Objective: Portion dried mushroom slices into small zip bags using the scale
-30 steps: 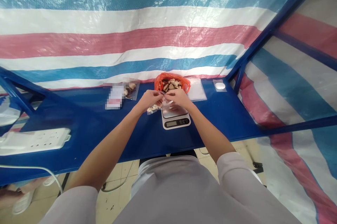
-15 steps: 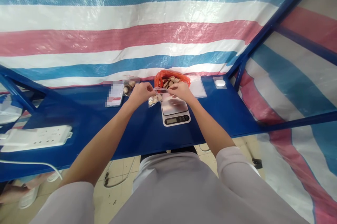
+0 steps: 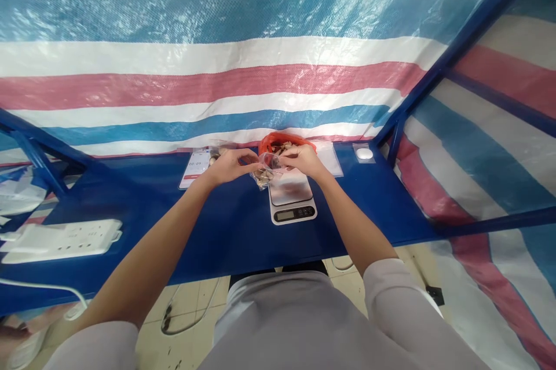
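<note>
My left hand [image 3: 230,164] and my right hand [image 3: 300,159] meet above the blue table [image 3: 208,225], both pinching a small clear plastic bag [image 3: 264,172] with brownish pieces inside. The bag hangs between the hands, just left of a white digital kitchen scale [image 3: 292,201] with a steel platform. Right behind the hands sits an orange-red plastic bag [image 3: 278,141] holding more of the brown pieces.
A phone with a lit screen [image 3: 196,167] lies left of the hands. Flat clear bags [image 3: 330,157] and a small white round object [image 3: 364,154] lie to the right. A white power strip [image 3: 61,239] sits at the left table edge. A striped tarp [image 3: 217,74] closes the back.
The hands have kept working the top of the small bag, which now hangs a little further right, close to the scale. The camera has tilted, shifting the whole scene downward in view.
</note>
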### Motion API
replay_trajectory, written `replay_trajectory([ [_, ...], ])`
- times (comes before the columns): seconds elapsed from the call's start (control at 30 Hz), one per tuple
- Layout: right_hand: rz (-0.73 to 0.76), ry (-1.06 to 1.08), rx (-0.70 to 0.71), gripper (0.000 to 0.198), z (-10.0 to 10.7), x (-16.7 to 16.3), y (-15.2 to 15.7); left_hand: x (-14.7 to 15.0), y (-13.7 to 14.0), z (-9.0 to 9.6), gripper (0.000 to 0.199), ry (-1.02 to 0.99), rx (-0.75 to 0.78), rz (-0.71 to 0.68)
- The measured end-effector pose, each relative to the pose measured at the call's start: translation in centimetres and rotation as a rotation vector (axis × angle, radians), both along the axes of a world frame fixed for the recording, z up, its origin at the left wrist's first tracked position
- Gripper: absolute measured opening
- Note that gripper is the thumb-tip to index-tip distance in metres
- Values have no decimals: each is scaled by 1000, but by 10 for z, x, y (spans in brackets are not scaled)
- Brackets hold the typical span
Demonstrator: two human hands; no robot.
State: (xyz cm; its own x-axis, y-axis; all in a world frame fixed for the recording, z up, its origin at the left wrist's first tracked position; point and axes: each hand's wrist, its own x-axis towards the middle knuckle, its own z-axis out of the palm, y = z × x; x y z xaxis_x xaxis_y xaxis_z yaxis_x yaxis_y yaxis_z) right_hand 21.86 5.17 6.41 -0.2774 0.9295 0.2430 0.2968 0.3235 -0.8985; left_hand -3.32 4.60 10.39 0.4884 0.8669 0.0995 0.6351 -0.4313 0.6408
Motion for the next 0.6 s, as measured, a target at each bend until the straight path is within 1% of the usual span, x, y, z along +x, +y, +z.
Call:
replay_trajectory([
  [0.03,12,0,16,11,1,0,1,-2,4,-3,61,-19,38,16],
  [0.1,39,3,45,13,3,-1,2,-4,12,-9,74,-25,43,-9],
  [0.17,57,10,73,14,6,-1,2,-3,18,-12,83,7,-21,-62],
  [0.2,58,15,88,15,7,-2,2,-1,20,-13,85,32,-69,-90],
  [0.3,45,36,129,17,10,0,4,6,25,-15,78,79,-212,-173],
  [0.4,26,81,104,20,8,4,8,9,26,-16,65,70,-276,-224],
  [0.5,-7,125,11,24,1,10,11,8,27,-16,56,47,-268,-198],
  [0.6,-61,160,-58,25,-6,15,13,6,29,-12,48,77,-241,-130],
])
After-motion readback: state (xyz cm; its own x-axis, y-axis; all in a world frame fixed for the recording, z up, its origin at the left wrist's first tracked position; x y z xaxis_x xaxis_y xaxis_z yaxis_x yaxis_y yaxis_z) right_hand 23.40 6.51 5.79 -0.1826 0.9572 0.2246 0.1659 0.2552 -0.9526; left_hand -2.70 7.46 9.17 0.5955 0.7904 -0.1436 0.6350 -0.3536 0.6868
